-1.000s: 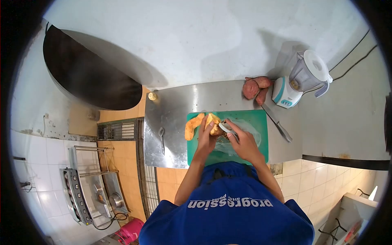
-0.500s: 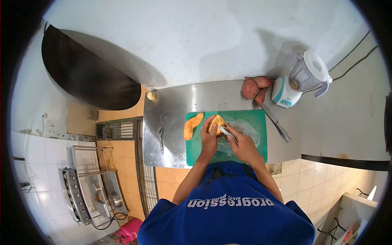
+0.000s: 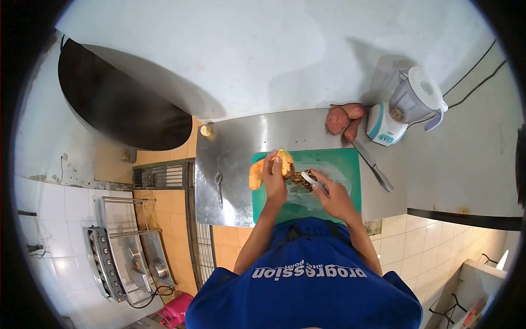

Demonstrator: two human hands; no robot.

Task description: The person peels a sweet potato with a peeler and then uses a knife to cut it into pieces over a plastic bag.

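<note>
My left hand [image 3: 275, 181] is closed around a partly peeled sweet potato [image 3: 285, 158], with yellow flesh on top and some brown skin low on its right side. In my right hand [image 3: 335, 199] is a peeler [image 3: 310, 179] with a white head, held a little apart from the sweet potato. Dark peelings [image 3: 299, 183] lie in a heap on the green cutting board [image 3: 352, 164], below and between both hands. A peeled orange sweet potato [image 3: 255, 174] rests at the board's left side, partly hidden behind my left hand.
Several unpeeled sweet potatoes [image 3: 337, 120] sit at the back right, near a blender [image 3: 386, 125]. A knife [image 3: 373, 167] lies right of the board, a spoon [image 3: 218, 189] left of it. A small round yellowish item [image 3: 206, 130] stands at the steel table's [image 3: 235, 137] back left corner.
My left hand has moved slightly left and turned the sweet potato, now showing brown skin. My right hand with the peeler has drawn away to the right, uncovering the peelings.
</note>
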